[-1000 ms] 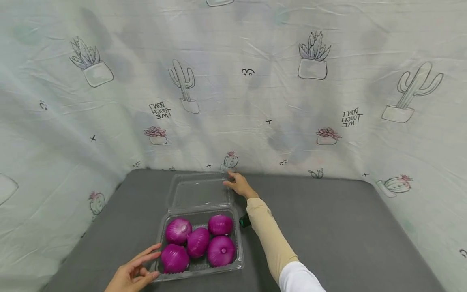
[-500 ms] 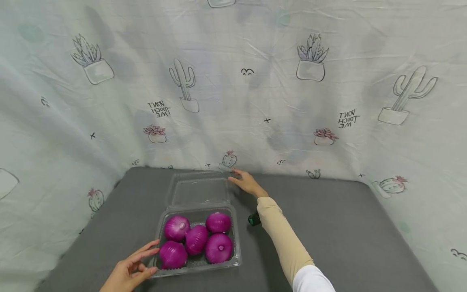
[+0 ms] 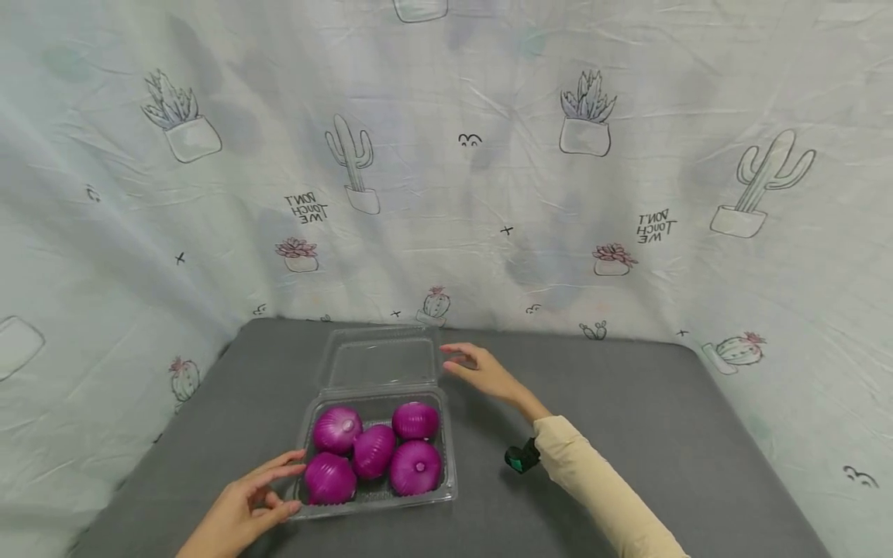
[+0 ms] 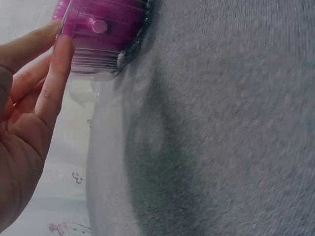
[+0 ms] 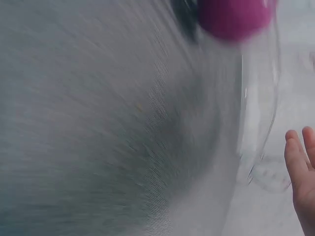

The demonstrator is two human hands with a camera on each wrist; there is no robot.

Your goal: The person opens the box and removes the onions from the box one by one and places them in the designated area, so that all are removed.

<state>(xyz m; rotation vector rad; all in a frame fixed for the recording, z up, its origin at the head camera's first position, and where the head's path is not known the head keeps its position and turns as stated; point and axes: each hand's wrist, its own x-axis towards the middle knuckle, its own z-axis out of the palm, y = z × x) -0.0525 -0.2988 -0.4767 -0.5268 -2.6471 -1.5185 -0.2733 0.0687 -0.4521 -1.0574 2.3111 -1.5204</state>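
Note:
A clear plastic clamshell box [image 3: 449, 457] sits on the table, its lid [image 3: 384, 364] folded back toward the wall. Several purple onions [image 3: 415, 468] lie inside. My left hand [image 3: 240, 508] is at the box's left side. The left wrist view shows its thumb and fingers [image 4: 61, 61] pinching the box rim, close beside an onion [image 4: 115, 24]. Just right of the raised lid, my right hand [image 3: 488, 378] has its fingers extended and holds nothing. In the right wrist view, that hand [image 5: 302, 172] is apart from the lid edge, and the picture is blurred.
The dark grey table [image 3: 628, 434] extends to both sides of the box. A patterned cloth wall [image 3: 453, 186] rises behind and along the sides. A small black device [image 3: 521, 456] is worn at my right wrist.
My right hand has drawn back from the lid's far right corner, toward me and rightward. The left hand stays at the box's left rim. Lid and onions keep their places.

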